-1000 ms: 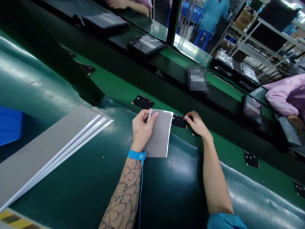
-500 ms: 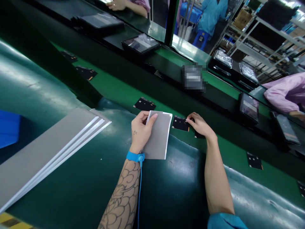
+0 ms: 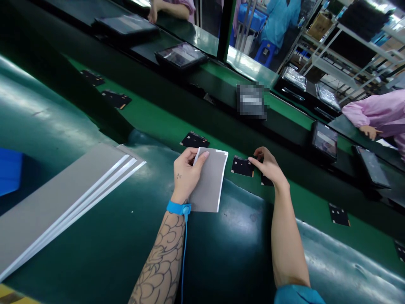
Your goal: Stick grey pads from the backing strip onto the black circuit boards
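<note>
My left hand (image 3: 187, 171) pinches a grey sheet with white edges (image 3: 209, 181), thumb on top, just above the green mat. Around that wrist is a blue strap with a cord. Over the green belt, my right hand (image 3: 267, 164) has its thumb and fingers apart. Its thumb tip is at the upper right corner of a flat black part (image 3: 242, 166) with small light spots; whether it touches is hard to tell. Another black part (image 3: 266, 180) lies partly under my right hand, and one more (image 3: 195, 139) lies just beyond the sheet.
A fanned stack of long grey sheets (image 3: 72, 190) lies at left, near a blue bin (image 3: 10, 171). Further black parts (image 3: 339, 215) ride along the belt. Behind it, a raised line carries dark-framed devices (image 3: 325, 141). A co-worker in a pink sleeve (image 3: 376, 112) sits across.
My right thumb and fingers have spread from a pinch at the black part's corner. Belt parts appear slightly further right, raised-line devices further left. My left hand keeps the sheet.
</note>
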The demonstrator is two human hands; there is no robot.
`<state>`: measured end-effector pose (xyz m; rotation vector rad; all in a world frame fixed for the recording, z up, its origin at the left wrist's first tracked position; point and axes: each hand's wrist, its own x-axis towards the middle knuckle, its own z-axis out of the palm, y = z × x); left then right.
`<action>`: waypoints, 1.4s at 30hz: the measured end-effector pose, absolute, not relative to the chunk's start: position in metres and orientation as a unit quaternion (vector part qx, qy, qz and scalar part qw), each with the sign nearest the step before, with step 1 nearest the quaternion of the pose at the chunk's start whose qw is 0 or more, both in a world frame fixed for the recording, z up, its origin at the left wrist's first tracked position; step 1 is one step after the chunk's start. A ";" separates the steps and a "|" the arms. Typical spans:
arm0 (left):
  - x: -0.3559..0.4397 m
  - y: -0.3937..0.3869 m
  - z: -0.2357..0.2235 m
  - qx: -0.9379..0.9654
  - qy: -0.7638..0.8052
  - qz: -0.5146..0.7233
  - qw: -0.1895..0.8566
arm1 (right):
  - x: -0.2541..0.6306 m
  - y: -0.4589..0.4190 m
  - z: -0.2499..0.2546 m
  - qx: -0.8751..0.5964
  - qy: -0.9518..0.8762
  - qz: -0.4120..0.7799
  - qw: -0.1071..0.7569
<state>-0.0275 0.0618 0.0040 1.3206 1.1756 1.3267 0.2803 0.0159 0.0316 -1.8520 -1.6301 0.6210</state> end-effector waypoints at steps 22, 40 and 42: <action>-0.014 0.055 0.011 0.578 0.427 0.498 0.485 | 0.188 0.025 0.064 -0.557 -0.691 0.244 0.390; -0.015 0.056 0.009 0.574 0.431 0.493 0.492 | 0.213 0.020 0.070 -0.577 -0.657 0.232 0.426; -0.015 0.056 0.011 0.571 0.431 0.493 0.494 | 0.233 0.011 0.072 -0.597 -0.653 0.241 0.399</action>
